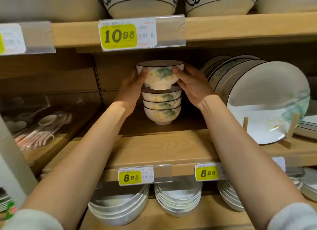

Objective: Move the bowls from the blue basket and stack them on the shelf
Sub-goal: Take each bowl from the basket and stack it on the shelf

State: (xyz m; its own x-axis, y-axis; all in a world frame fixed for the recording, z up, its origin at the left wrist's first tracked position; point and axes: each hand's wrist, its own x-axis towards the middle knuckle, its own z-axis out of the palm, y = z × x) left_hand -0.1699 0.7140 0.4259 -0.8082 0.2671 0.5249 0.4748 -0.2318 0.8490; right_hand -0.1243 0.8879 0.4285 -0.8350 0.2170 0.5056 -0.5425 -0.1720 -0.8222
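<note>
Pale wooden shop shelving bears yellow price tags [119, 35], and on the middle shelf [154, 147] stands a stack [162, 106] of three glossy round bowls, white with green-and-yellow flowers and dark rims, nested one in another. Both hands grip a fourth bowl [160, 73] of the same pattern, the left hand [135, 85] curled round its left side and the right hand [190, 85] round its right, its foot at the stack's top rim, touching or not I cannot tell. Matching plates [267, 99] lean in a wooden rack [289, 128] to the right, big blue-patterned bowls [142, 3] above are cut off, and blurred spoons [39, 126] lie in a clear box at left.
</note>
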